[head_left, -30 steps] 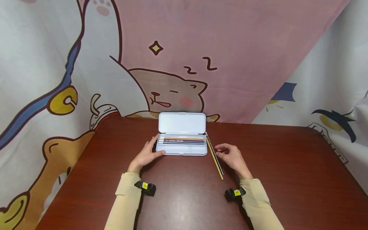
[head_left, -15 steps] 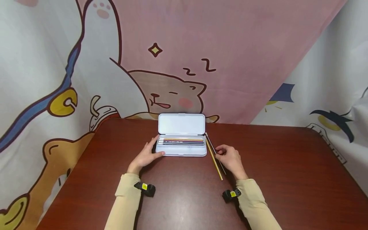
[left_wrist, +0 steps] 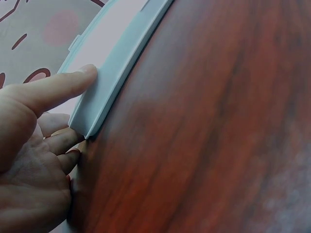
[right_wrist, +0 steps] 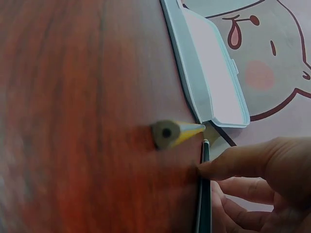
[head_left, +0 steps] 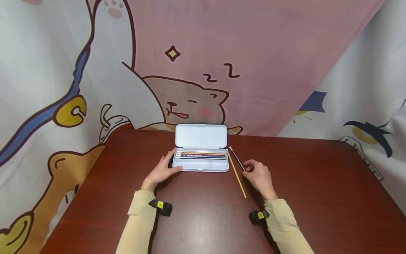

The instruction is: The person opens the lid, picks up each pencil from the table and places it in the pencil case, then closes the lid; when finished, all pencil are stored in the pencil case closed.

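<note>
A white pencil case lies with its lid up, several pencils side by side in its rear compartment. My left hand rests at its left end, thumb on the front rim and straight fingers along the side. In the left wrist view the thumb lies over the case's edge. To the right of the case, my right hand pinches a dark pencil between thumb and fingers, its white end toward the back. A yellow pencil lies between the case and that hand.
Everything stands on a reddish-brown wooden table. A cartoon-printed cloth hangs behind it, right at the back edge by the raised lid. Black wrist cameras are strapped over both sleeves.
My right hand has taken hold of the dark pencil and drawn it to the right, away from the yellow one beside it. The left hand and the case have stayed put.
</note>
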`<state>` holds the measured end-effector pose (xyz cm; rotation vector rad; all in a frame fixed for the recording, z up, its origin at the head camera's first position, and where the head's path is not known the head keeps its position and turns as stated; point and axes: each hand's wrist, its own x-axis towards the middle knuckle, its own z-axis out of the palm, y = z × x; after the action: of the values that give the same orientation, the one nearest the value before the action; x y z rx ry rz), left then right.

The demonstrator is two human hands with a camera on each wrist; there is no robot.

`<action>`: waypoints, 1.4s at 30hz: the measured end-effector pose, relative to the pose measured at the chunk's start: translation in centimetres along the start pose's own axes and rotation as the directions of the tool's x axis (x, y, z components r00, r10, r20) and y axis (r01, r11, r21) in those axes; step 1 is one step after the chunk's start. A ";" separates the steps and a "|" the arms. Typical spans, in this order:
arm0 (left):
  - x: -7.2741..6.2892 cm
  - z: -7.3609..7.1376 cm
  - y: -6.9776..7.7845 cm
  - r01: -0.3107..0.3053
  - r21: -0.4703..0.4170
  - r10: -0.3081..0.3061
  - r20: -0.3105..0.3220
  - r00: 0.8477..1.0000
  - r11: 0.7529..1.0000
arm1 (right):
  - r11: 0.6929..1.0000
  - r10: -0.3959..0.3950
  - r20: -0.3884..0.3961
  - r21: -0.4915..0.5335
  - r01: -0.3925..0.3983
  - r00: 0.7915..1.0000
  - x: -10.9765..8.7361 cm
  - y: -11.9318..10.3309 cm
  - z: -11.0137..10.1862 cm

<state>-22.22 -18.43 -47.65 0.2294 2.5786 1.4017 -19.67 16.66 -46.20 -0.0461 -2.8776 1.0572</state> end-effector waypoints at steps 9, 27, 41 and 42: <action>0.0 0.0 -0.1 -0.001 0.014 0.001 0.003 1.000 1.000 | 0.998 -0.001 0.020 0.056 -0.001 1.000 -0.1 0.9 -1.2; 0.2 0.0 -0.1 -0.017 0.018 0.017 0.002 1.000 1.000 | 0.982 -0.059 0.005 0.179 0.057 0.998 0.2 1.7 -3.1; 0.2 0.0 -0.2 -0.020 0.022 0.020 0.008 1.000 1.000 | 0.967 -0.148 0.057 0.218 0.132 0.987 0.7 0.8 -1.9; 0.1 0.0 -0.1 -0.023 0.024 0.023 0.011 1.000 0.999 | 0.966 -0.156 0.065 0.219 0.139 0.986 0.8 0.7 -1.8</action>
<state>-22.38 -18.50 -47.75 0.2699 2.5937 1.3744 -20.32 18.37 -45.24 0.2255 -2.7643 1.3588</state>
